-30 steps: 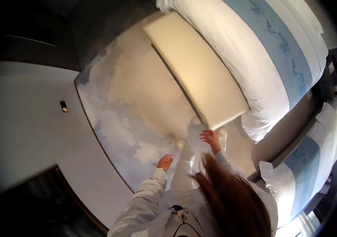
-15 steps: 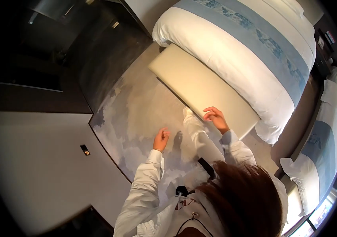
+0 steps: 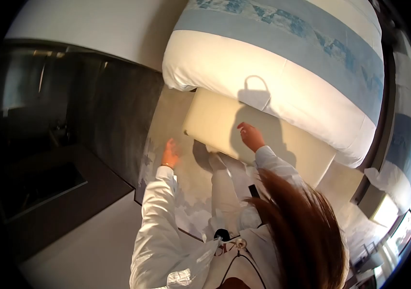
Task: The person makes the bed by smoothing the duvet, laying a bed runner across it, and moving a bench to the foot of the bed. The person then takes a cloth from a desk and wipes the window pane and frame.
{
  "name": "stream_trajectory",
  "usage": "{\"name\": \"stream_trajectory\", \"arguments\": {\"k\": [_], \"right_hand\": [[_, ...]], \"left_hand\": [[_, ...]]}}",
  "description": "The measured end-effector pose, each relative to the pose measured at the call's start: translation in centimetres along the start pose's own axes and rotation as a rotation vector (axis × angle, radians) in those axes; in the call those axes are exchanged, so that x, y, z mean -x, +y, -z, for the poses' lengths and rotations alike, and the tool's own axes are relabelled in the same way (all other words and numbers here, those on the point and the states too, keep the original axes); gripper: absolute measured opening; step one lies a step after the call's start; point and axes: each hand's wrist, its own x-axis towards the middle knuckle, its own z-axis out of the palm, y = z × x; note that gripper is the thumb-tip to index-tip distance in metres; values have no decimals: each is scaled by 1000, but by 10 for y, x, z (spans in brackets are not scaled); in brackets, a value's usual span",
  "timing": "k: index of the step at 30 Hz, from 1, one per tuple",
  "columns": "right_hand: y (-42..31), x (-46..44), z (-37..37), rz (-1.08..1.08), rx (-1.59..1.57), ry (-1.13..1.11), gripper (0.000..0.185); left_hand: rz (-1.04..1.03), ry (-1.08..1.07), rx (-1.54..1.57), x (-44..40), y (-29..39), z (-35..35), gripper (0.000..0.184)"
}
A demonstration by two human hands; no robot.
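My left hand [image 3: 170, 154] hangs over the carpet, left of the bench. It is blurred, but its fingers look stretched out, with nothing visible in them. My right hand [image 3: 251, 137] is above the cream bench [image 3: 306, 144], fingers loosely bent and holding nothing I can see. That long padded bench stands along the foot of a bed [image 3: 215, 58] with white bedding. Across the bed lies a blue patterned runner [image 3: 306, 31]. A shadow of the head and upper body falls on the bench and bedding.
A dark, glossy panel [image 3: 114, 101] and a dark counter-like surface [image 3: 104, 178] are at left. Patterned carpet [image 3: 167, 113] lies between them and the bench. A second bed [image 3: 405, 139] with a blue runner is at far right, near a bright window [image 3: 408, 231].
My view has turned and come nearer to the bench and bed. My right hand is now over the bench, my left hand has shifted left, and a shadow has appeared on the bedding.
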Motion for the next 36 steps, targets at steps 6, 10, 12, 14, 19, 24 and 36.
{"name": "stream_trajectory", "arguments": {"k": [6, 10, 12, 14, 19, 24, 36], "right_hand": [[28, -28, -54, 79, 432, -47, 35], [64, -20, -88, -218, 297, 151, 40], [70, -21, -95, -360, 207, 181, 39], [66, -4, -108, -467, 70, 190, 39], [34, -42, -155, -490, -91, 233, 33], [-2, -79, -151, -351, -131, 285, 25], [-49, -107, -152, -141, -247, 239, 23]], "left_hand": [[-176, 81, -533, -208, 1, 37, 86], [-216, 258, -773, -310, 69, 4, 111], [8, 301, -1026, -363, 74, -18, 127], [62, 295, -924, -409, 47, -31, 131], [-90, 342, 278, -482, 15, -19, 53], [-321, 389, 62, -466, 49, -7, 31], [-416, 171, 72, -511, -23, 5, 47]]}}
